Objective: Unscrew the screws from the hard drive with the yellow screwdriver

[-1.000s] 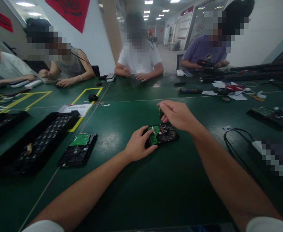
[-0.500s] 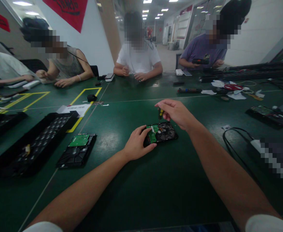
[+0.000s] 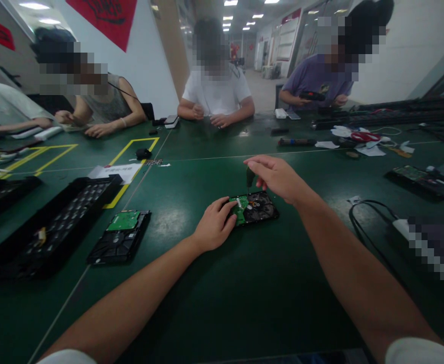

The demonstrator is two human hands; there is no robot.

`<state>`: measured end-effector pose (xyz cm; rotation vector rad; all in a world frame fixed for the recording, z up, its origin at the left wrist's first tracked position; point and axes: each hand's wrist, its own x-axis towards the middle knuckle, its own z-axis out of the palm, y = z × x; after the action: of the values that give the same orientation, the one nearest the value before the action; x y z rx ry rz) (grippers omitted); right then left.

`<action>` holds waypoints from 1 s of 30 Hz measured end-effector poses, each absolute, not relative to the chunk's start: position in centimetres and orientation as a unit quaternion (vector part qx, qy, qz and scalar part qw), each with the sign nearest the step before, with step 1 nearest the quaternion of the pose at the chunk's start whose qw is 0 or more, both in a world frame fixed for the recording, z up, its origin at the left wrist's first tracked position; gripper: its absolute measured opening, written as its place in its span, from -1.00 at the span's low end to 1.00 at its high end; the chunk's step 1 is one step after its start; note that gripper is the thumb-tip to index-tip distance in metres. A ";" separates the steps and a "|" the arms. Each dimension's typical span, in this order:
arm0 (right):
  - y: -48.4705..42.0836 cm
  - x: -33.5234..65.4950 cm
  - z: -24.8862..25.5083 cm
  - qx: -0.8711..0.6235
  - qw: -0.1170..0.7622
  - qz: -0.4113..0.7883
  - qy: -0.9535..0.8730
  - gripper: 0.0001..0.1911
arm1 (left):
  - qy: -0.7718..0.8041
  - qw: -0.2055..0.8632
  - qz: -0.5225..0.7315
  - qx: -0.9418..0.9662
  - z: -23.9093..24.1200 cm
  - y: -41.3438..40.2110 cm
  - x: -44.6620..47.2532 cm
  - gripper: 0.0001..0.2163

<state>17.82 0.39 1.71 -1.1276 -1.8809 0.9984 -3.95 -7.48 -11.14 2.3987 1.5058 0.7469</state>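
Observation:
A hard drive (image 3: 264, 207) lies flat on the green table, its green circuit board (image 3: 240, 214) facing up at the left end. Over that left end my left hand (image 3: 216, 225) is closed, with the fingers on the board and the thumb along the near side. My right hand (image 3: 273, 174) pinches the handle of a small screwdriver (image 3: 250, 178) from above. The screwdriver stands upright, its tip down at the drive beside the board's edge. Whether a screw sits under the tip is too small to tell.
A second hard drive (image 3: 120, 237) lies to the left, beside a long black tray (image 3: 60, 222). At right are a black cable (image 3: 353, 222) and another device with a board (image 3: 417, 182). Several people sit across the table, one in a white shirt (image 3: 216, 93).
My left thumb has drawn in from the drive's near edge toward my fingers. The screwdriver handle has turned, and its yellow marks no longer show. The drive stays in place.

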 end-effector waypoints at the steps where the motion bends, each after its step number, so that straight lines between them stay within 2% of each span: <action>1: 0.4 17.9 1.8 -0.439 0.356 0.372 -0.736 -0.69 | 0.510 0.107 0.255 0.815 -11.1 -7.5 -3.9 -0.55; 5: 0.6 18.2 1.8 -0.472 0.353 0.316 -0.743 -0.67 | 0.507 0.106 0.261 0.815 -11.2 -7.5 -3.9 -0.56; 9: 0.7 18.1 1.6 -0.497 0.355 0.306 -0.731 -0.75 | 0.509 0.106 0.261 0.813 -11.2 -7.4 -3.9 -0.55; 12: 0.4 17.9 1.8 -0.454 0.363 0.347 -0.736 -0.76 | 0.511 0.106 0.256 0.814 -11.1 -7.5 -3.9 -0.55; 18: 0.2 17.6 2.0 -0.416 0.356 0.437 -0.714 -0.63 | 0.516 0.109 0.248 0.812 -10.8 -7.6 -3.8 -0.55; 23: 0.6 17.6 1.7 -0.416 0.370 0.495 -0.667 -0.71 | 0.516 0.108 0.246 0.813 -10.8 -7.5 -3.8 -0.54; 26: 0.4 17.7 1.8 -0.415 0.361 0.464 -0.694 -0.75 | 0.515 0.105 0.247 0.814 -11.0 -7.4 -3.9 -0.54; 30: 0.1 17.7 2.0 -0.413 0.361 0.404 -0.732 -0.71 | 0.511 0.107 0.249 0.816 -11.3 -7.4 -4.0 -0.54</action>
<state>17.75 0.07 1.98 -1.0643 -1.8845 1.0416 -3.98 -7.35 -11.26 2.4030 1.5036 0.7333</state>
